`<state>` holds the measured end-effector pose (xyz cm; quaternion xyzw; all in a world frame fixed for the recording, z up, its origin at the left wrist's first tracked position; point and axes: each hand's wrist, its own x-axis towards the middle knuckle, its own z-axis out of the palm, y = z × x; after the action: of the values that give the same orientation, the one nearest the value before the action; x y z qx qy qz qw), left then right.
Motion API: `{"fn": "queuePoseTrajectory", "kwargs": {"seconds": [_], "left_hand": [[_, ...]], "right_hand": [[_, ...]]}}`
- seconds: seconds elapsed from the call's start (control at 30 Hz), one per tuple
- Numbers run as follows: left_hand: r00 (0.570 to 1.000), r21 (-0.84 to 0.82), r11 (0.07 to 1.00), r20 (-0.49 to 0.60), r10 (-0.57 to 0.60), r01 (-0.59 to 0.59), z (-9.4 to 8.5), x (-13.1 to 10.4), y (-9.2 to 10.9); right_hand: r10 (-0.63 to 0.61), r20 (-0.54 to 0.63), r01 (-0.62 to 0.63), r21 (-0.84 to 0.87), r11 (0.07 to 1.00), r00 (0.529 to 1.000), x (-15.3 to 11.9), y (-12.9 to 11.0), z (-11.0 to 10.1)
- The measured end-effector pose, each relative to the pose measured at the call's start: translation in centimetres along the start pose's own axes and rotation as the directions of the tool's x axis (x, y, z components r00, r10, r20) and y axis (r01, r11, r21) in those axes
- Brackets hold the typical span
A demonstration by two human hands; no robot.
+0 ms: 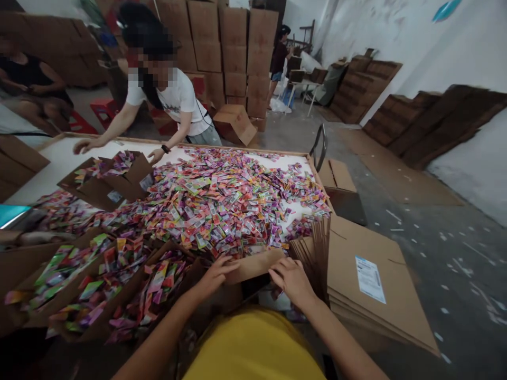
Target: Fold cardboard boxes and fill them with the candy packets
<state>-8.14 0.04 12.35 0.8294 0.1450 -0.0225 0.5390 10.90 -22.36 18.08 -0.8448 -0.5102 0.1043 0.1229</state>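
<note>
One cardboard strip (255,265), lower centre of frame; long axis runs hand to hand, neither nearer. Right hand (292,279) pinches right end; left hand (214,275), fingers slightly spread, touches left end, grip unclear. Packet pile (222,206) just beyond.

Cartons (368,274) matt brown cardboard; packets (222,198) glossy plastic.

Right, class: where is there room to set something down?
White tabletop shows between the leftmost carton and the open boxes; a smaller patch by the right rim is ringed by packets. Crowded: centre, filled near boxes.
</note>
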Motion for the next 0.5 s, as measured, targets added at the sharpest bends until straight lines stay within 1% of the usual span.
{"fn": "queuePoseTrajectory", "kwargs": {"seconds": [0.07,0.13,0.2,0.23,0.27,0.33,0.37,0.4,0.43,0.47,0.5], "left_hand": [[0.998,0.170,0.984,0.041,-0.057,0.049,-0.2,0.3,2.1],[0.997,0.331,0.941,0.009,-0.070,0.063,0.5,0.6,4.1],[0.998,0.434,0.899,-0.026,-0.061,0.066,1.4,0.8,5.5],[0.997,0.459,0.886,-0.035,-0.063,0.072,1.7,0.8,5.9],[0.997,0.471,0.879,-0.031,-0.068,0.074,1.9,0.8,6.2],[0.998,0.466,0.883,0.011,-0.069,0.056,1.7,0.7,6.3],[0.998,0.458,0.888,0.030,-0.064,0.043,1.5,0.7,6.3],[0.998,0.453,0.891,0.042,-0.055,0.030,1.3,0.8,6.3],[0.998,0.454,0.891,0.045,-0.042,0.017,1.2,0.9,6.3],[0.999,0.467,0.884,0.038,-0.030,0.009,1.1,1.1,6.3],[1.000,0.492,0.871,0.023,-0.020,0.006,1.1,1.3,6.2]], "right_hand": [[0.028,0.074,-0.026,-0.027,0.999,0.997,1.6,-0.5,-0.3],[0.070,0.147,-0.069,-0.011,0.998,0.987,2.5,-0.8,-0.4],[0.105,0.186,-0.120,0.070,0.990,0.977,2.4,-0.7,-0.4],[0.101,0.204,-0.133,0.152,0.979,0.974,2.0,-0.5,-0.4],[0.075,0.236,-0.137,0.259,0.956,0.969,1.6,-0.3,-0.3],[-0.044,0.304,-0.114,0.482,0.869,0.952,0.7,0.1,-0.3],[-0.109,0.329,-0.098,0.555,0.826,0.938,0.4,0.3,-0.3],[-0.154,0.351,-0.087,0.583,0.808,0.924,0.3,0.3,-0.3],[-0.162,0.372,-0.082,0.559,0.825,0.914,0.3,0.3,-0.2],[-0.128,0.392,-0.088,0.487,0.869,0.911,0.5,0.1,-0.2],[-0.060,0.410,-0.110,0.378,0.919,0.910,0.6,-0.2,-0.1]]}}
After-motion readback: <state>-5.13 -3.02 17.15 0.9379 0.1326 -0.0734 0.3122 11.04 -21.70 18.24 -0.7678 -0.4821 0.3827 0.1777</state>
